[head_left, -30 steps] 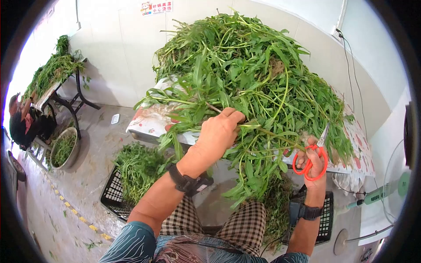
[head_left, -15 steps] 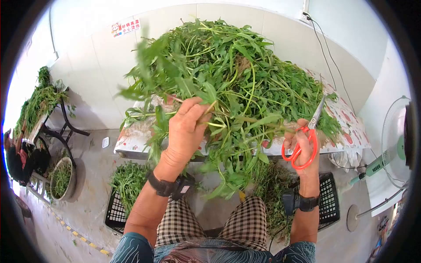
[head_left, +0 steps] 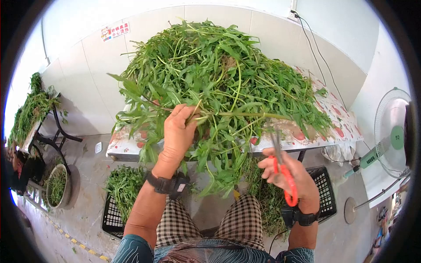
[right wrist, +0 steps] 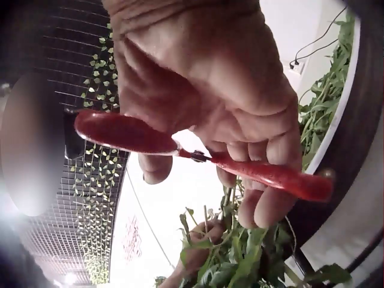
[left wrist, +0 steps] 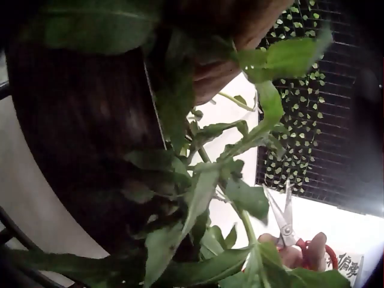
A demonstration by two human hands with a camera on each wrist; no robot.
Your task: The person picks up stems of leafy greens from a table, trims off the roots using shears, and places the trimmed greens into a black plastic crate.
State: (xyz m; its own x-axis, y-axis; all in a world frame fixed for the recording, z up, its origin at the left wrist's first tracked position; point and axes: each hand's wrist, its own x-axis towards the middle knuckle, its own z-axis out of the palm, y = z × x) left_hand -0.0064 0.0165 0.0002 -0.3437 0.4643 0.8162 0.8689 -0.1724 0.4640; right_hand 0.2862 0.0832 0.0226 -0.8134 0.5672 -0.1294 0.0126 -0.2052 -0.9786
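the right hand [head_left: 303, 180] has thumb and fingers in the loops of red scissors [left wrist: 287, 230], blades apart. the left hand [head_left: 177, 131] grips a stem [head_left: 245, 114], fingers curled, near the table [head_left: 345, 127]'s front edge. beyond, greens [head_left: 206, 65] heap on it before the wall [head_left: 153, 27].

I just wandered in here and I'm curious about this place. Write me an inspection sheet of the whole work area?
Surface: table with a red-and-white patterned cover, heaped with greens
Job's things: long stem extending across the front of the heap; red-handled scissors, blades apart
Clutter: black crates and loose greens on the floor
Hands: left hand grips stems; right hand holds the scissors
Cables: dark cables hang down the wall
Surroundings: fan on the right; wall sign and tub of greens on the left
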